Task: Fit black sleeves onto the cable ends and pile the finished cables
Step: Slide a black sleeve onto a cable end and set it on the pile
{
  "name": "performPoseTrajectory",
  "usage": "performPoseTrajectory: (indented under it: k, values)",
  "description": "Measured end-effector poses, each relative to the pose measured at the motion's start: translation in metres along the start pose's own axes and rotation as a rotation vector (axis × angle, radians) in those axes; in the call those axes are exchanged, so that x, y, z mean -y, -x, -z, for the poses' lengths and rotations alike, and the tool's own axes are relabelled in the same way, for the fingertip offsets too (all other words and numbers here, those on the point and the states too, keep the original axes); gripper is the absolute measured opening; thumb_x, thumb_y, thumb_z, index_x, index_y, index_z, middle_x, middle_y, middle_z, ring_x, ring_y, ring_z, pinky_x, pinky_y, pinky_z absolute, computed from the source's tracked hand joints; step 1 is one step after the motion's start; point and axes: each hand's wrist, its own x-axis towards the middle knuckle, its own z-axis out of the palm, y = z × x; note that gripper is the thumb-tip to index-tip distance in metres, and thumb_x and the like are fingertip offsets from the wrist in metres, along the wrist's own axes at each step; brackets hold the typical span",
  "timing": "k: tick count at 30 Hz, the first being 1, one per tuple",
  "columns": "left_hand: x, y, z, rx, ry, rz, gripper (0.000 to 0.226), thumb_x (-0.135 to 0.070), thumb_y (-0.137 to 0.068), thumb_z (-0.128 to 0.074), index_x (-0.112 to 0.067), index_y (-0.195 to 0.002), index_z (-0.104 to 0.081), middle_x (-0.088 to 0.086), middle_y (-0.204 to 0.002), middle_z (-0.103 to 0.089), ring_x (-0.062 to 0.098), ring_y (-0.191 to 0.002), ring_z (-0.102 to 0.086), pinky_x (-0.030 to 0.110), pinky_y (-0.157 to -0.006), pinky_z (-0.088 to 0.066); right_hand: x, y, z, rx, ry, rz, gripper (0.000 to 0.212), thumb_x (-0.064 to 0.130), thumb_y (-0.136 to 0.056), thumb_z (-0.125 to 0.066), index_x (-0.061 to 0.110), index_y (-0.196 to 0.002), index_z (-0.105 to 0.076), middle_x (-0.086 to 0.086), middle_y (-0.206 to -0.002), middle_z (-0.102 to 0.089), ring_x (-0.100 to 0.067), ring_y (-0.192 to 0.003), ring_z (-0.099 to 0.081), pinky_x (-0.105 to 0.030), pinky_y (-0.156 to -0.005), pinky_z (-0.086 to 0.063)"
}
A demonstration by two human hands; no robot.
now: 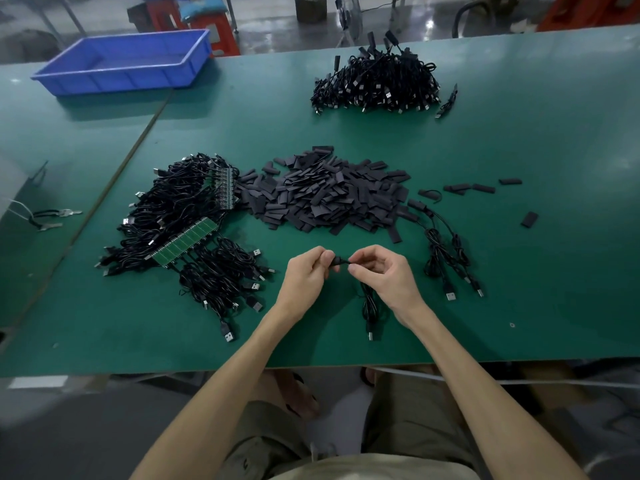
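My left hand (306,277) and my right hand (382,275) meet over the near middle of the green table (519,150). Between their fingertips sits a small black sleeve (338,261), which the left hand pinches. The right hand pinches the end of a black cable (370,306) that hangs down to a USB plug by the table's front edge. A heap of loose black sleeves (325,195) lies just beyond the hands. Cables joined to green circuit boards (187,233) lie at the left. A pile of cables (377,84) is at the far middle.
Three sleeved cables (446,251) lie to the right of my right hand. Stray sleeves (485,187) dot the table's right side. A blue plastic tray (121,62) stands at the far left. Pliers (52,218) lie on the left bench.
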Motion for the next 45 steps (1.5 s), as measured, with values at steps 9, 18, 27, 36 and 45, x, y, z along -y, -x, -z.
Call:
performPoseTrajectory:
  k: [9,18,27,36,45]
  values:
    - [-0.0017,0.0005,0.0024,0.061,0.033,-0.017,0.036,-0.025,-0.107,-0.05,-0.008,-0.077,-0.06,-0.015,-0.06,-0.058,0.002,-0.055,-0.045,0.019,-0.056,-0.035,0.0,0.0016,-0.001,0.0,0.012,0.024,0.009,0.012,-0.087,-0.083,0.019,-0.091,-0.078,0.0,-0.087,-0.078,-0.011,-0.082,-0.073,-0.021,-0.077,-0.057]
    - [-0.0004,-0.0024,0.006,0.013,0.125,-0.067,0.02,-0.026,-0.104,-0.057,-0.015,-0.095,-0.07,0.01,-0.068,-0.064,0.018,-0.058,-0.054,0.043,-0.057,-0.045,0.0002,0.0003,-0.0032,-0.021,0.037,0.006,0.006,0.017,-0.087,-0.082,0.02,-0.091,-0.078,0.001,-0.084,-0.079,-0.012,-0.079,-0.074,-0.02,-0.074,-0.057]
    - [0.0025,-0.0023,0.005,0.042,0.176,0.001,0.009,-0.019,-0.099,-0.065,-0.011,-0.099,-0.069,0.005,-0.074,-0.07,0.015,-0.063,-0.062,0.029,-0.063,-0.052,0.0001,0.0024,-0.0058,-0.028,0.116,0.018,0.003,0.016,-0.089,-0.081,0.015,-0.092,-0.079,0.002,-0.077,-0.078,-0.011,-0.071,-0.074,-0.017,-0.069,-0.054]
    - [0.0032,-0.0034,0.007,0.007,0.053,-0.113,0.024,-0.004,-0.089,-0.072,-0.019,-0.108,-0.078,-0.001,-0.093,-0.069,0.009,-0.073,-0.065,0.021,-0.077,-0.051,0.0009,0.0021,-0.0049,-0.053,0.119,0.016,0.003,0.018,-0.089,-0.08,0.015,-0.091,-0.079,0.0,-0.078,-0.078,-0.014,-0.07,-0.074,-0.02,-0.07,-0.056]
    - [0.001,-0.0029,0.0034,-0.053,-0.006,-0.2,0.022,0.007,-0.088,-0.07,-0.005,-0.104,-0.079,0.005,-0.097,-0.067,-0.002,-0.085,-0.062,0.01,-0.077,-0.047,0.004,0.0007,-0.0037,-0.015,0.058,-0.028,0.005,0.014,-0.092,-0.077,0.01,-0.089,-0.078,-0.003,-0.076,-0.078,-0.01,-0.064,-0.07,-0.017,-0.062,-0.052]
